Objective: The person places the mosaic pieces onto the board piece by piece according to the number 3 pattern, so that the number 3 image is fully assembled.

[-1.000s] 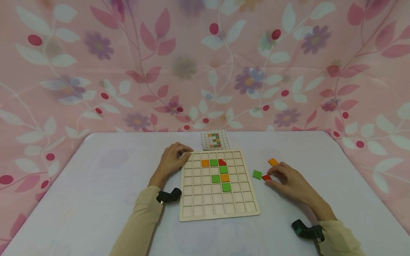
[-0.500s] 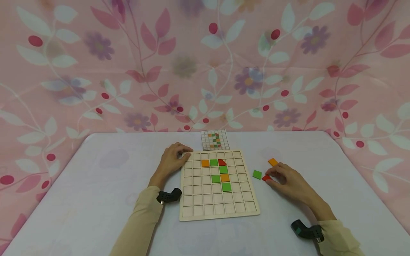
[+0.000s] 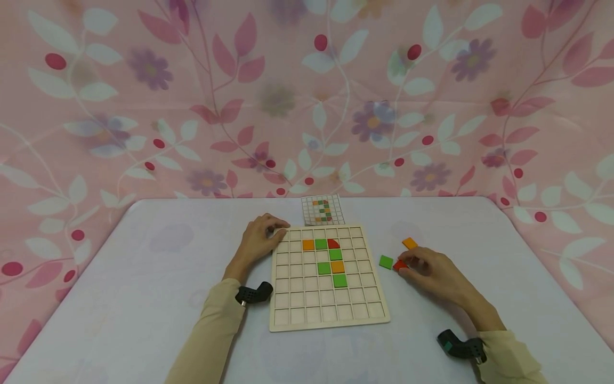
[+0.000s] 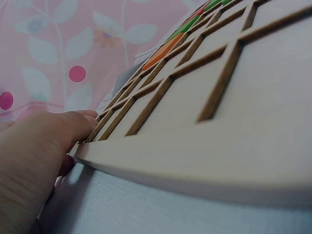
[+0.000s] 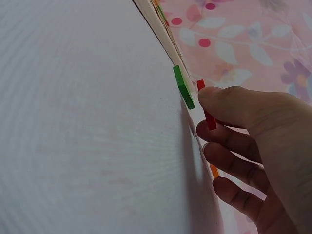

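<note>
A pale wooden grid board (image 3: 331, 298) lies on the table, with several orange, green and red tiles set in its cells. My left hand (image 3: 259, 237) grips the board's far left corner; in the left wrist view, the left hand (image 4: 44, 146) has a finger along the rim and another fingertip lower down at the side. Right of the board, my right hand (image 3: 436, 272) pinches a red tile (image 3: 400, 265) between thumb and finger. The red tile (image 5: 209, 117) appears tilted in the right wrist view. Close by lie a loose green tile (image 3: 386, 262) and a loose orange tile (image 3: 410, 243).
A small printed pattern card (image 3: 322, 209) with a coloured grid lies behind the board, by its far edge. A white cloth covers the table (image 3: 158, 298). Pink floral fabric (image 3: 307, 106) hangs behind it.
My right hand's fingers have shifted slightly around the red tile. The left hand, the board and the other tiles have stayed in place.
</note>
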`<state>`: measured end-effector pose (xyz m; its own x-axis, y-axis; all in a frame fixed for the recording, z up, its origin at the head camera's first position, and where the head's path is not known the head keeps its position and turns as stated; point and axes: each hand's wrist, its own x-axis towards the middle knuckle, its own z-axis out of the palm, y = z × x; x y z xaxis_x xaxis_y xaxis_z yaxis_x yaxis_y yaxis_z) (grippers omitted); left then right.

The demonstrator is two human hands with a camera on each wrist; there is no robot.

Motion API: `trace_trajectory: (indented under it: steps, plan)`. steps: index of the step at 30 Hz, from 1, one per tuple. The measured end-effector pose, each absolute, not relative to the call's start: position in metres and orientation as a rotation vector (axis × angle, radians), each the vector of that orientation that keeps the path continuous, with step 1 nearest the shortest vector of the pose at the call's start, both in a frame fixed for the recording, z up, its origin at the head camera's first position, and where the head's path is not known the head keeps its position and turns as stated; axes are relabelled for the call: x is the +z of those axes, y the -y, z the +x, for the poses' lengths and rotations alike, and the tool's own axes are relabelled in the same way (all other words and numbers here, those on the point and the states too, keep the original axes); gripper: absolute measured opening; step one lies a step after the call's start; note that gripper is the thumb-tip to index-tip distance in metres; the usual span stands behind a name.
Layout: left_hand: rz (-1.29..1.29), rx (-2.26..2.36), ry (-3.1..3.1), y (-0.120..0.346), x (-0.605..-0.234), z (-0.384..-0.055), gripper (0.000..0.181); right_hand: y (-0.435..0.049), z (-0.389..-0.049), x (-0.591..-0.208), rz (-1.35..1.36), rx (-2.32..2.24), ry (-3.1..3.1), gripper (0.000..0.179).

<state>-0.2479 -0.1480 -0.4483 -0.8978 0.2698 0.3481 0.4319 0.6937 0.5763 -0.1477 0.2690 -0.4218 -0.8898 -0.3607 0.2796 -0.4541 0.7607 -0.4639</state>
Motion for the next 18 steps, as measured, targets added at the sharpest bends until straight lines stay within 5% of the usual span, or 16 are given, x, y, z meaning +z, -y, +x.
trace_trajectory:
  steps: [18]
  plan:
    - [-0.575, -0.996, 2.656, 0.1478, -0.4469, -0.2475, 0.014, -0.2627, -0.1449, -0.4165, 0.802, 1.019, 2.742, 0.031]
